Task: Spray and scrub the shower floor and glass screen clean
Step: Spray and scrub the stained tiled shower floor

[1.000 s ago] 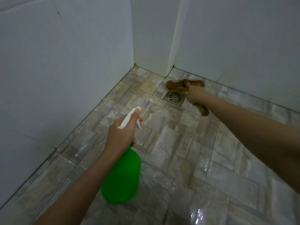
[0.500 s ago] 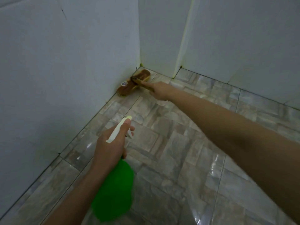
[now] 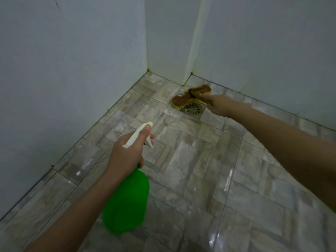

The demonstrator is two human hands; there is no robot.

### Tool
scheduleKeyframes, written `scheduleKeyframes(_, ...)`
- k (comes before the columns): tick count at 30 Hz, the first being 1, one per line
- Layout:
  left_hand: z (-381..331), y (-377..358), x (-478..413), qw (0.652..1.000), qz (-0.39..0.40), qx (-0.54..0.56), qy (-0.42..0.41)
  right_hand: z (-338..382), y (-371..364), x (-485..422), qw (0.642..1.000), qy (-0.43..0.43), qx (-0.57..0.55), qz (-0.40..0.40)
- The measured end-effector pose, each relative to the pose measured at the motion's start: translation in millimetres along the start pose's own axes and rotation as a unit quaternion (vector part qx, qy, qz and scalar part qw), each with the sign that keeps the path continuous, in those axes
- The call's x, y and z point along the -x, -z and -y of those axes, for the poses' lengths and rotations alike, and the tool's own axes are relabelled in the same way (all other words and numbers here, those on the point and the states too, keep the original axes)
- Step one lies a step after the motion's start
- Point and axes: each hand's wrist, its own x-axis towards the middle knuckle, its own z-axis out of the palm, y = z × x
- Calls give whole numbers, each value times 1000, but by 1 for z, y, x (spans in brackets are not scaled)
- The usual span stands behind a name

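Pale blue-grey walls fill the upper half of the frame and meet in a corner at upper centre. A cream strip runs up the wall just right of that corner.

The floor of grey-beige stone-look tiles spreads across the lower half. It is glossy, with bright wet glints at lower right and centre left.

Two bare arms reach in, one from the lower left edge and one from the right edge.

A green bottle hangs at lower centre, held above the floor and slightly blurred. Its white spray head points towards the upper right.

The left hand, at centre frame, grips the bottle's neck. Its fingers are wrapped round the neck, the thumb lies along the top of the spray head, and a fingertip shows beside the trigger.

A brush with a brown back and yellow bristles lies on the floor at upper centre, close to the corner. Its lower edge overlaps the rim of the drain.

The right hand, just right of the brush, has its fingers curled round the brush handle.

A round metal drain in a square frame sits in the floor between the brush and that hand.
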Motion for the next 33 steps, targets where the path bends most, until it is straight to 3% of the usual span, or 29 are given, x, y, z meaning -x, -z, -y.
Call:
scheduleKeyframes(5,2,-6,7,1000,22,17,-3,5,-17,51,999,-46,-12,27)
scheduleKeyframes(11,2,-13,12,999,30,17,-1,14,-4,10,990,-118,-82,8)
scheduleKeyframes(15,-1,-16,12,999,29,15,1,31,-25,49,988,-111,-99,37)
scheduleKeyframes(19,-3,-24,10,999,39,3,-7,29,-9,22,983,-144,-111,-1)
scheduleKeyframes(24,-6,-23,8,999,42,7,-15,52,-32,70,970,-178,-162,38)
scheduleKeyframes(29,-1,-24,9,999,47,-3,-11,35,-14,29,969,-207,-133,4)
scheduleKeyframes(33,2,-21,8,999,51,-2,-13,52,-36,62,969,-206,-137,25)
